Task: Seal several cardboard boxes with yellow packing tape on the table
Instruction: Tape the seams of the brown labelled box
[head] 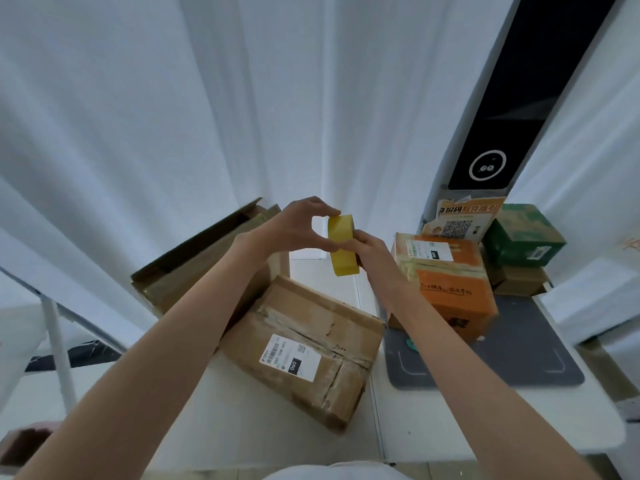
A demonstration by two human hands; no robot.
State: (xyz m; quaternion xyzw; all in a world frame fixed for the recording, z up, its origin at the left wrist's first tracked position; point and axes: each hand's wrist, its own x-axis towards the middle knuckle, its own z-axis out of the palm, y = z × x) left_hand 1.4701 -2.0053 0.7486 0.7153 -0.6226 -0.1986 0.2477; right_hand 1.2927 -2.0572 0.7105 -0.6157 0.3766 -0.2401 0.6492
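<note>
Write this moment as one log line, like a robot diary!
both hands hold yellow tape roll | left hand pinches rim | right hand grips side | brown box below, unsealed

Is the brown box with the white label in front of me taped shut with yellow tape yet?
Not yet. The brown box shows closed flaps and no yellow tape; the tape roll is held above it.

We see it all from one camera on the person's head. It looks forward and down, close over the table (214, 403), wide enough to catch the curtain (138, 116) behind. Both arms reach out from the bottom edge.
</note>
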